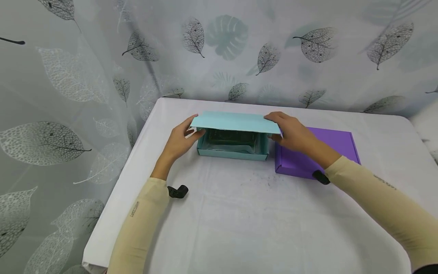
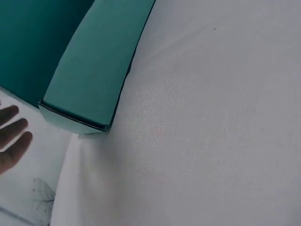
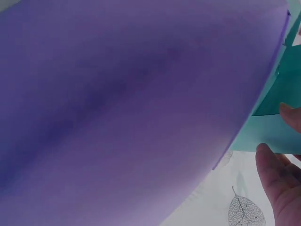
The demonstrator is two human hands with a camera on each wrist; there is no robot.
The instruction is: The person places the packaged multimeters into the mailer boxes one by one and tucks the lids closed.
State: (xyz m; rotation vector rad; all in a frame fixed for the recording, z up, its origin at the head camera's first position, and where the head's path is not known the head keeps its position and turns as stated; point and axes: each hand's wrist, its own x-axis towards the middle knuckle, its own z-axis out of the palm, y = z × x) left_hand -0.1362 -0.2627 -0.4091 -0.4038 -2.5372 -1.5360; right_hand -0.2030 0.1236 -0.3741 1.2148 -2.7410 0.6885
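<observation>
A teal cardboard box [image 1: 232, 154] stands on the table with its lid [image 1: 236, 120] raised partway. Inside lies something in clear plastic [image 1: 232, 147], shaded by the lid; its kind cannot be made out. My right hand [image 1: 287, 131] pinches the lid's right end, thumb on the inner face and fingers outside, as the right wrist view also shows. At the lid's left end is my left hand [image 1: 179, 140], fingers extended beside the corner and thumb near the box's left wall. In the left wrist view, its fingers [image 2: 16, 146] appear apart from the cardboard.
A closed purple box [image 1: 332, 146] lies just right of the teal one, partly under my right forearm. White cloth [image 1: 232, 220] covers the table. Behind and to the left hangs a leaf-patterned curtain [image 1: 226, 68].
</observation>
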